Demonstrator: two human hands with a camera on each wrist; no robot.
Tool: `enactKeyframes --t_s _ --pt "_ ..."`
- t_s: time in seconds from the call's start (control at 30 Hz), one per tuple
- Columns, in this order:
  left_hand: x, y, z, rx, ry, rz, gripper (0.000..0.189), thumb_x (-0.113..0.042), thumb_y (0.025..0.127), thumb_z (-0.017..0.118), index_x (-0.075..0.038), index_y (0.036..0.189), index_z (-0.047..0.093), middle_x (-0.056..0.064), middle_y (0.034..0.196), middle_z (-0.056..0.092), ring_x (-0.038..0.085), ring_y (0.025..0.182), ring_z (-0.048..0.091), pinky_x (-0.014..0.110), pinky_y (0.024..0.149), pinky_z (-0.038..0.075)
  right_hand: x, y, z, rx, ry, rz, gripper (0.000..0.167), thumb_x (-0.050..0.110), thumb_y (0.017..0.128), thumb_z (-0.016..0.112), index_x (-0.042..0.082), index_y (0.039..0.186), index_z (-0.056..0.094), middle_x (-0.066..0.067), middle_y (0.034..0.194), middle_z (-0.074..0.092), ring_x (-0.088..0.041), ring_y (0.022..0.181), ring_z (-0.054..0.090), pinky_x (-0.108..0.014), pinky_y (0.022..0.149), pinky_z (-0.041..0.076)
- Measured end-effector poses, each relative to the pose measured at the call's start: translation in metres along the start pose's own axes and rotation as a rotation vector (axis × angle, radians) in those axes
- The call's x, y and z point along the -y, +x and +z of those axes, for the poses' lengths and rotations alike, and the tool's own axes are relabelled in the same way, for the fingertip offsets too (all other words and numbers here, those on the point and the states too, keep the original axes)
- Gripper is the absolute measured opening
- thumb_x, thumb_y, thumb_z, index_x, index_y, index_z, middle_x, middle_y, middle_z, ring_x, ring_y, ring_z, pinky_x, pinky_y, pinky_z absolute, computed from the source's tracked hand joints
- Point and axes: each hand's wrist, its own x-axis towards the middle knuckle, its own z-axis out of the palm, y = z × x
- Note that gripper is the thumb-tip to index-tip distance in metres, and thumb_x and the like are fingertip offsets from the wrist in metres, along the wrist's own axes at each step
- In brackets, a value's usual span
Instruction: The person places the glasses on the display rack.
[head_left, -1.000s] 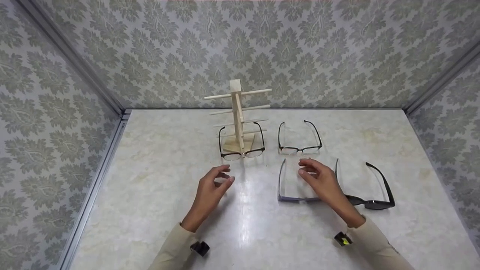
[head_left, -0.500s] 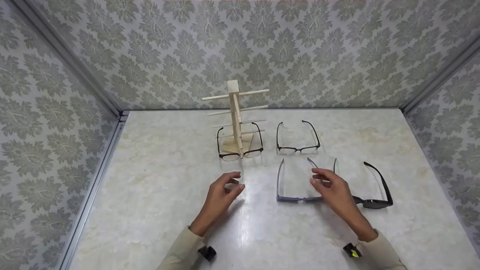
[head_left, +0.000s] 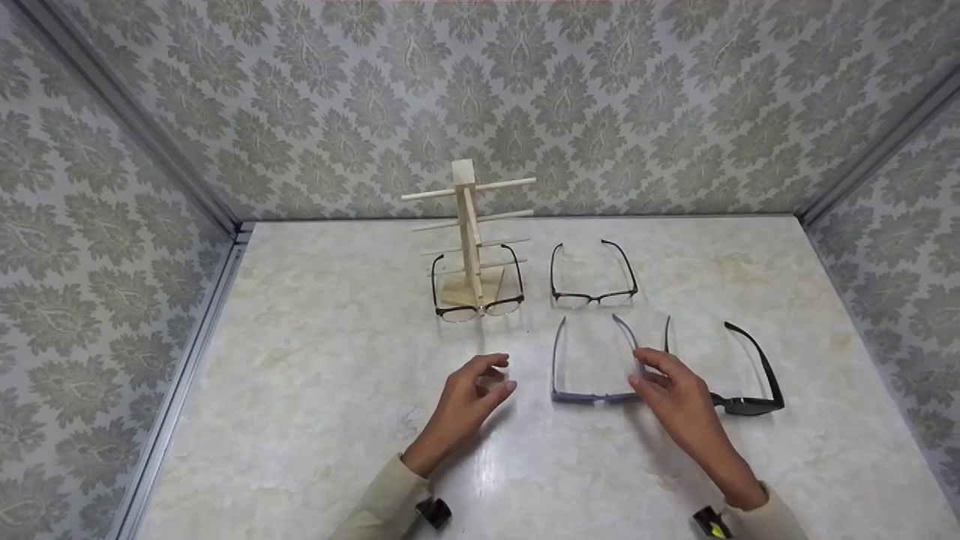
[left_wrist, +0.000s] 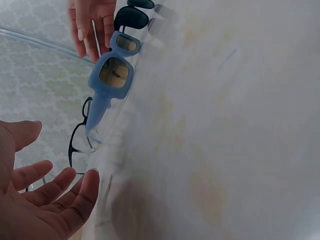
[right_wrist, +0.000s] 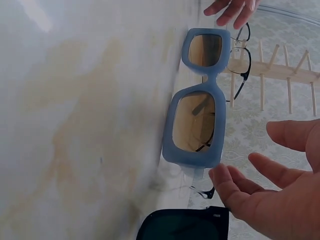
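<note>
Blue-framed sunglasses (head_left: 596, 397) with amber lenses lie on the table with their temples pointing back. My right hand (head_left: 679, 394) hovers over their right side, fingertips at the right temple and hiding that corner; the right wrist view has the fingers loosely bent beside the blue frame (right_wrist: 218, 130), gripping nothing. To the left of these sunglasses is my left hand (head_left: 474, 397), fingers relaxed and apart, nothing in it; the left wrist view also shows this hand (left_wrist: 55, 200) unfilled. Black sunglasses (head_left: 752, 406) lie to the right, partly behind my right hand.
A wooden eyewear stand (head_left: 469, 225) with several crossbars rises at the back. Black half-rim glasses (head_left: 480, 310) sit around its base, and similar dark-framed glasses (head_left: 594, 299) lie to its right. Patterned walls (head_left: 480, 97) enclose the table at the back and sides.
My left hand has moved right and a little nearer, toward the blue sunglasses. My right hand has shifted right and down to their right temple. The glasses and stand stay in place.
</note>
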Motion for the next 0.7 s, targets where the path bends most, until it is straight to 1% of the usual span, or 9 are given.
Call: enactKeyframes --t_s 0.1,0.2,0.33,0.4,0.47,0.57,0.63,0.7 --pt "0.0 0.001 0.007 0.021 -0.005 -0.001 0.045 -0.02 0.107 0.075 0.001 0.146 0.065 0.019 0.137 0.07 0.034 0.119 0.07 0.035 0.091 0.061 -0.001 -0.004 0.002 0.001 -0.037 -0.016 0.041 -0.003 0.099 0.079 -0.007 0.139 0.069 -0.023 0.146 0.066 -0.032 0.136 0.063 -0.019 0.108 0.052" --pt "-0.001 0.003 0.015 0.042 -0.025 0.001 0.045 -0.019 0.107 0.075 0.002 0.146 0.065 0.02 0.137 0.07 0.036 0.12 0.07 0.035 0.091 0.061 -0.002 -0.007 0.005 -0.008 -0.063 -0.037 0.041 -0.003 0.098 0.081 -0.007 0.137 0.071 -0.025 0.147 0.065 -0.042 0.14 0.06 -0.011 0.109 0.047" --pt "-0.003 0.005 0.025 0.072 -0.038 0.003 0.046 -0.02 0.107 0.075 0.002 0.146 0.065 0.02 0.138 0.07 0.035 0.121 0.07 0.035 0.092 0.061 -0.005 -0.01 0.008 0.0 -0.061 -0.035 0.042 -0.002 0.098 0.082 -0.008 0.138 0.07 -0.03 0.151 0.061 -0.046 0.143 0.056 -0.003 0.108 0.039" --pt "-0.003 0.007 0.03 0.084 -0.035 0.01 0.045 -0.019 0.108 0.075 0.002 0.146 0.065 0.02 0.138 0.07 0.036 0.121 0.071 0.034 0.091 0.061 -0.006 -0.011 0.008 0.012 -0.068 -0.02 0.044 -0.001 0.098 0.082 -0.007 0.14 0.069 -0.031 0.153 0.059 -0.047 0.146 0.054 -0.004 0.108 0.038" --pt "-0.004 0.008 0.034 0.091 -0.031 0.011 0.045 -0.019 0.108 0.075 0.003 0.146 0.065 0.02 0.137 0.07 0.035 0.12 0.071 0.033 0.091 0.061 -0.007 -0.012 0.009 0.024 -0.081 -0.004 0.046 0.002 0.099 0.081 -0.007 0.142 0.068 -0.031 0.156 0.056 -0.047 0.147 0.053 -0.012 0.112 0.042" --pt "-0.003 0.01 0.041 0.091 -0.033 0.005 0.045 -0.018 0.107 0.075 0.003 0.145 0.065 0.02 0.135 0.071 0.035 0.119 0.072 0.033 0.091 0.062 -0.008 -0.013 0.01 0.035 -0.105 0.017 0.047 0.004 0.1 0.081 -0.005 0.144 0.067 -0.029 0.16 0.054 -0.046 0.148 0.052 -0.036 0.116 0.049" --pt "-0.002 0.012 0.045 0.089 -0.04 -0.009 0.046 -0.018 0.107 0.076 0.003 0.146 0.065 0.019 0.134 0.071 0.034 0.118 0.073 0.033 0.091 0.062 -0.01 -0.013 0.012 0.041 -0.114 0.023 0.047 0.004 0.101 0.08 -0.005 0.145 0.067 -0.029 0.162 0.052 -0.046 0.149 0.051 -0.052 0.116 0.048" --pt "-0.002 0.013 0.049 0.09 -0.057 -0.022 0.047 -0.017 0.106 0.077 0.002 0.147 0.064 0.019 0.134 0.071 0.033 0.117 0.073 0.032 0.09 0.062 -0.012 -0.013 0.013 0.045 -0.125 0.029 0.049 0.004 0.101 0.08 -0.005 0.147 0.065 -0.03 0.164 0.048 -0.047 0.15 0.05 -0.06 0.114 0.048"
